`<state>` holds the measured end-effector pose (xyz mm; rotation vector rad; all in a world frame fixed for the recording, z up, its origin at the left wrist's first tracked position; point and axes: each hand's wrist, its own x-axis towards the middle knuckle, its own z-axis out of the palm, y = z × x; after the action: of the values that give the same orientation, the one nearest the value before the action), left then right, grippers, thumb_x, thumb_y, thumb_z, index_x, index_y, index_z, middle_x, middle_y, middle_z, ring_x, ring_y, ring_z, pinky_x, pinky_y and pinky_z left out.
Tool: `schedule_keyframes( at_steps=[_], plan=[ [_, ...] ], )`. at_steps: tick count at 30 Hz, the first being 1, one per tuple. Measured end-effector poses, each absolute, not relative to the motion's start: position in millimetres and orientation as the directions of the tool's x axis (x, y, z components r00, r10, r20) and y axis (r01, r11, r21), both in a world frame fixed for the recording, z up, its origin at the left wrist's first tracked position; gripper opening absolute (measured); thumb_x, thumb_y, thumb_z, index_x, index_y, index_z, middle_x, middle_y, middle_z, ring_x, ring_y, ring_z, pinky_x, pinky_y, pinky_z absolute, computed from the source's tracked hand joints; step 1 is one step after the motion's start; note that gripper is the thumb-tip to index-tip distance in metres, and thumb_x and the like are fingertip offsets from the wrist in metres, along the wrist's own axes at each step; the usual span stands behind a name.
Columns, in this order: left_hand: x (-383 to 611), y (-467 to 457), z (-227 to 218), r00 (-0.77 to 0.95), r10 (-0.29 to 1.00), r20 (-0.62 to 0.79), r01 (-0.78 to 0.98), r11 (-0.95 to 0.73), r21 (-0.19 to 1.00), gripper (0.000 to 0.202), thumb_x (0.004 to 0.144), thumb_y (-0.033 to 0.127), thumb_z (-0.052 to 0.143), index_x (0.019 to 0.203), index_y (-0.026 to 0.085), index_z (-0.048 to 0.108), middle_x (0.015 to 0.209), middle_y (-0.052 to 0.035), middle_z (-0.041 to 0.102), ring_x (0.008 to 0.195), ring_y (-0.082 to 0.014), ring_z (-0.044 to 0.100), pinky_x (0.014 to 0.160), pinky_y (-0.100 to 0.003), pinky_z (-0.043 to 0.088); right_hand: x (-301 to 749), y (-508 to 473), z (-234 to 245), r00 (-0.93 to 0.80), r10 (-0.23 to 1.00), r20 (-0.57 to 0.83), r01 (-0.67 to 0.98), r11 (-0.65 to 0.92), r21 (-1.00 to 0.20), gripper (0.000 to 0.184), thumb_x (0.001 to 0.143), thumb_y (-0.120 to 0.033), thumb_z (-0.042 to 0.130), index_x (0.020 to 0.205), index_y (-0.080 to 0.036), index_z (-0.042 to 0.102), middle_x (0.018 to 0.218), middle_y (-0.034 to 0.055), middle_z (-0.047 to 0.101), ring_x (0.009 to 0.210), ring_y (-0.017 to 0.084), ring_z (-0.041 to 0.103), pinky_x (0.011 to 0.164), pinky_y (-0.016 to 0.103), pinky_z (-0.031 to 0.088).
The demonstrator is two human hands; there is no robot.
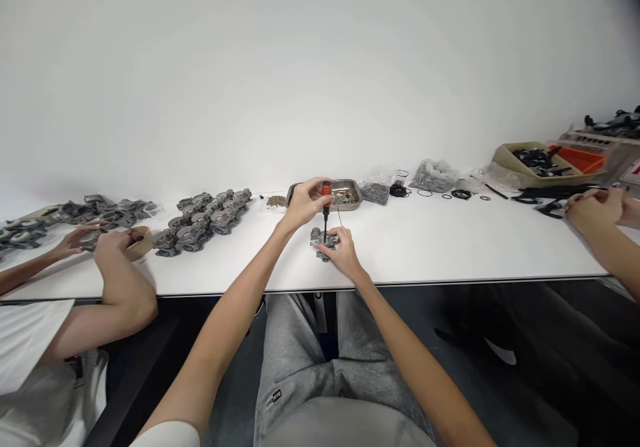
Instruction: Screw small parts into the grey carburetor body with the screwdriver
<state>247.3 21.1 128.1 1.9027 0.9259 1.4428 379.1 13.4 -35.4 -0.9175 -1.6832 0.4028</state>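
Observation:
My left hand (304, 204) is closed round the orange handle of a screwdriver (326, 207), which stands upright with its tip down on a small grey metal part (320, 239). My right hand (341, 250) grips that part from the right and holds it against the white table (410, 254). Just behind the screwdriver sits a metal tray (345, 194) with small hardware in it.
Rows of grey metal assemblies (205, 219) lie to the left, with more (75, 215) further left. A person on the left holds a part in both hands (100, 242). Another person's hands (595, 208) rest at the right. Bags of small parts (434, 175), black rings and bins (545, 162) sit at the back right.

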Motion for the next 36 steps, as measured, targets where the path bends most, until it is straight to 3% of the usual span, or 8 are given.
schedule_keyframes(
  at_steps=[3, 6, 13, 17, 22, 26, 31, 36],
  plan=[
    [242.9, 16.6, 129.7, 0.261, 0.801, 0.539, 0.119, -0.581, 0.805, 0.043, 0.072, 0.016, 0.067, 0.115, 0.015, 0.066, 0.091, -0.0045, 0.069, 0.077, -0.0132, 0.065, 0.077, -0.028, 0.056, 379.3, 12.6, -35.7, -0.070, 0.741, 0.668, 0.362, 0.643, -0.675, 0.034, 0.074, -0.041, 0.079, 0.092, -0.023, 0.057, 0.095, 0.0048, 0.060, 0.096, 0.025, 0.051, 0.086, 0.040, 0.045],
    [235.3, 16.1, 130.8, 0.252, 0.804, 0.539, 0.134, -0.581, 0.803, 0.042, 0.077, 0.019, 0.064, 0.119, 0.015, 0.066, 0.088, -0.0045, 0.069, 0.075, -0.0134, 0.066, 0.078, -0.029, 0.057, 379.4, 11.6, -35.6, -0.052, 0.736, 0.675, 0.367, 0.643, -0.672, 0.033, 0.074, -0.040, 0.080, 0.091, -0.023, 0.057, 0.095, 0.0044, 0.060, 0.096, 0.025, 0.051, 0.087, 0.040, 0.044],
    [234.5, 20.5, 130.9, 0.117, 0.798, 0.591, 0.145, -0.602, 0.785, 0.028, 0.072, 0.029, 0.075, 0.097, 0.016, 0.072, 0.086, -0.0023, 0.061, 0.065, -0.0080, 0.060, 0.067, -0.024, 0.053, 378.7, 12.1, -34.9, -0.051, 0.741, 0.670, 0.366, 0.638, -0.678, 0.033, 0.073, -0.039, 0.079, 0.091, -0.022, 0.058, 0.094, 0.0041, 0.061, 0.095, 0.024, 0.052, 0.086, 0.040, 0.045],
    [242.6, 22.5, 124.6, 0.007, 0.834, 0.551, 0.091, -0.550, 0.830, 0.037, 0.061, 0.027, 0.082, 0.091, 0.014, 0.063, 0.063, 0.0048, 0.055, 0.058, -0.0067, 0.054, 0.057, -0.020, 0.046, 378.2, 12.9, -34.7, -0.053, 0.747, 0.663, 0.363, 0.633, -0.684, 0.033, 0.074, -0.041, 0.078, 0.091, -0.021, 0.058, 0.094, 0.0044, 0.061, 0.094, 0.024, 0.053, 0.086, 0.041, 0.046],
    [242.5, 23.1, 120.5, 0.013, 0.847, 0.531, 0.020, -0.531, 0.847, 0.036, 0.062, 0.031, 0.080, 0.078, 0.015, 0.051, 0.063, 0.0033, 0.062, 0.058, -0.0094, 0.060, 0.058, -0.022, 0.048, 378.5, 15.0, -36.1, -0.069, 0.760, 0.647, 0.351, 0.625, -0.697, 0.035, 0.074, -0.045, 0.077, 0.092, -0.022, 0.058, 0.094, 0.0047, 0.061, 0.095, 0.024, 0.054, 0.086, 0.043, 0.048],
    [237.8, 15.7, 127.5, 0.152, 0.852, 0.501, 0.010, -0.508, 0.861, 0.030, 0.066, 0.026, 0.076, 0.088, 0.012, 0.061, 0.069, -0.0013, 0.067, 0.062, -0.0131, 0.065, 0.066, -0.026, 0.054, 379.2, 13.9, -35.7, -0.059, 0.775, 0.629, 0.344, 0.608, -0.716, 0.036, 0.073, -0.048, 0.076, 0.091, -0.021, 0.059, 0.095, 0.0052, 0.060, 0.096, 0.025, 0.055, 0.086, 0.044, 0.048],
    [229.8, 3.7, 137.1, 0.273, 0.838, 0.473, 0.024, -0.497, 0.867, 0.043, 0.075, 0.025, 0.068, 0.116, 0.011, 0.063, 0.089, -0.0069, 0.070, 0.077, -0.0169, 0.070, 0.081, -0.032, 0.057, 378.6, 9.3, -32.5, -0.049, 0.788, 0.614, 0.344, 0.590, -0.730, 0.035, 0.074, -0.048, 0.075, 0.090, -0.021, 0.060, 0.095, 0.0056, 0.059, 0.098, 0.026, 0.056, 0.084, 0.046, 0.049],
    [230.1, 1.5, 142.3, 0.297, 0.811, 0.504, 0.168, -0.564, 0.809, 0.036, 0.081, 0.029, 0.065, 0.114, 0.014, 0.067, 0.087, -0.0058, 0.067, 0.074, -0.0122, 0.065, 0.075, -0.026, 0.054, 377.7, 9.1, -32.4, -0.048, 0.782, 0.621, 0.349, 0.596, -0.723, 0.034, 0.074, -0.045, 0.076, 0.091, -0.020, 0.060, 0.095, 0.0052, 0.060, 0.097, 0.025, 0.057, 0.084, 0.045, 0.049]
  ],
)
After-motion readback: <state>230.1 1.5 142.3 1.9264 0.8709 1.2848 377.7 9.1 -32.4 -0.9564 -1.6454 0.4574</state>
